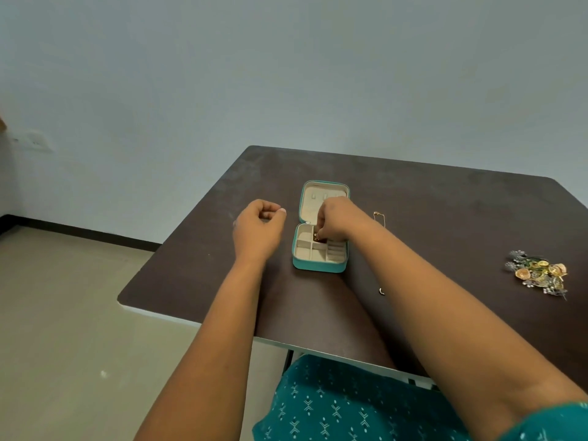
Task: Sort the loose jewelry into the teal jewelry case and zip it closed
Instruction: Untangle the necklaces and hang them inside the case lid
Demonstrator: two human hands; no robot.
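Two hands: both were over the dark table [445,218], one on each side of the jewelry case [319,264].
Case: teal outside, cream inside, it lay open near the middle of the table, with its lid [318,194] folded back flat on the far side and the divided tray toward the person.
Right hand [337,219]: it reached down into the tray's far compartments, its fingers bunched together and pinching a small gold piece [316,237]; what kind of piece it was could not be told.
Left hand [257,226]: it hovered just left of the case, apart from it, with the fingers curled in loosely; whether anything was held inside them could not be told.
Gold chain [380,218]: a thin one lay on the table just right of the case, partly hidden behind the right wrist.
Small ring [381,291]: a little curved metal bit lay alone on the table, nearer the person and right of the case.
Loose pile [537,273]: a heap of gold, silver and green jewelry sat well apart from the case, near the table's right edge.
Tray compartments: the near ones showed only cream lining, with ridged ring rolls at the right.
Clothing [334,409]: teal patterned fabric showed below the table edge.
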